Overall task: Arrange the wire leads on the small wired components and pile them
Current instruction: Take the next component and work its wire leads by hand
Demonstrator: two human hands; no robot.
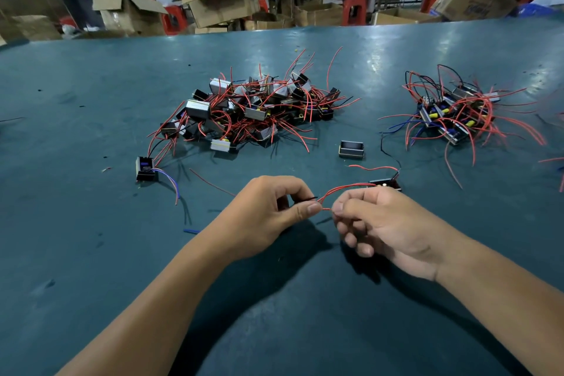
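A small black component [385,183] lies on the green table [91,253] just beyond my right hand. Its red leads [345,188] run toward me. My left hand [268,214] pinches the red lead ends and a short black lead [305,199] between thumb and fingers. My right hand [381,223] pinches the same red leads a little to the right. A large tangled heap of components [250,107] with red wires sits mid-table. A second pile [457,116] lies at the right.
A lone component [146,168] with blue and red leads lies at the left. An empty black casing [351,149] sits between the piles. A blue wire scrap [190,231] lies near my left wrist. Cardboard boxes and people stand beyond the table's far edge.
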